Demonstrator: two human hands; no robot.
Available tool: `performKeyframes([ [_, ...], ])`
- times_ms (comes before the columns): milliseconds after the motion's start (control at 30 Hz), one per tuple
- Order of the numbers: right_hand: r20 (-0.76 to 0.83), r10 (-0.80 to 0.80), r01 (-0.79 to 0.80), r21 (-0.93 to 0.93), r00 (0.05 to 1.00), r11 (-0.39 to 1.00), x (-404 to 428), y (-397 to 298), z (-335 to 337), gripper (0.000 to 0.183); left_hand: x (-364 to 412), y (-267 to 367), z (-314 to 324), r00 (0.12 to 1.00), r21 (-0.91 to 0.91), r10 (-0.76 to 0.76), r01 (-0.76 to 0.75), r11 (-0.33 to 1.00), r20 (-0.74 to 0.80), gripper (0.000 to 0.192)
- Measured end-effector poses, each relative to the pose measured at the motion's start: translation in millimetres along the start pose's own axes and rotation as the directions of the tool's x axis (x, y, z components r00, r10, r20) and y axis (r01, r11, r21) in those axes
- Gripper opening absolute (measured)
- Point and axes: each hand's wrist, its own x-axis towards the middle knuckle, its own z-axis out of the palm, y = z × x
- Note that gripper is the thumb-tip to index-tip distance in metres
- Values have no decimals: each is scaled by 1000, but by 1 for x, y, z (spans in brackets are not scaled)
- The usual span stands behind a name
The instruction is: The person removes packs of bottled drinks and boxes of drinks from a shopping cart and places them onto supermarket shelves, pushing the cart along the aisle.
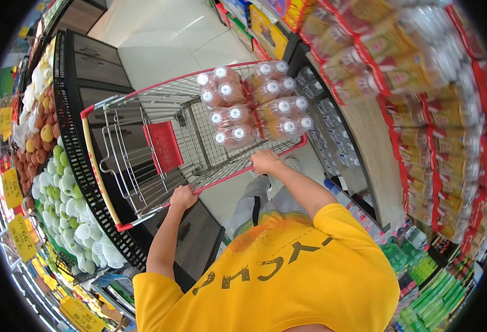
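Note:
A metal-wire shopping cart [214, 182] with red rim rails stands sideways before me, its yellow handle [98, 170] at the left. My left hand [184, 197] is closed around the near side rail, towards the handle end. Farther right on this same rail, my right hand [265, 162] grips it close to the cart's front end. Shrink-wrapped packs of drink bottles [251, 108] with white caps are in the front part of the cart, beyond my right hand. A red plastic panel [163, 147] is fixed near the handle end.
At the left, a black-edged produce stand [73, 145] holds net-wrapped fruit [69, 207] beside the cart. Bottle packs [426, 124] are stacked on a wooden shelf [376, 153] at the right, close to the cart's front. Pale floor tiles [173, 37] lie beyond the cart.

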Motion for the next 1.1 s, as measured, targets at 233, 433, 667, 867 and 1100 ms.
performKeyframes([
  [233, -27, -28, 27, -49, 999, 998, -45, 13, 16, 24, -36, 28, 52, 1000, 8, -19, 19, 1000, 16, 39],
  [433, -450, -215, 183, -115, 867, 976, -98, 62, 54, 17, -68, 46, 109, 997, -38, -65, 67, 997, 46, 37],
  [667, -341, 195, -291, -259, 920, 921, -90, 98, 63, 19, -101, 72, 137, 983, -163, -165, 176, 971, 80, 40],
  [867, -350, 20, -79, -153, 937, 985, -83, 112, 32, 19, -98, 79, 139, 982, -223, -191, 187, 957, 0, 35],
  [1100, -362, 65, -178, -288, 930, 941, -39, 112, 19, 14, -75, 62, 99, 986, -247, -167, 166, 955, 17, 38],
])
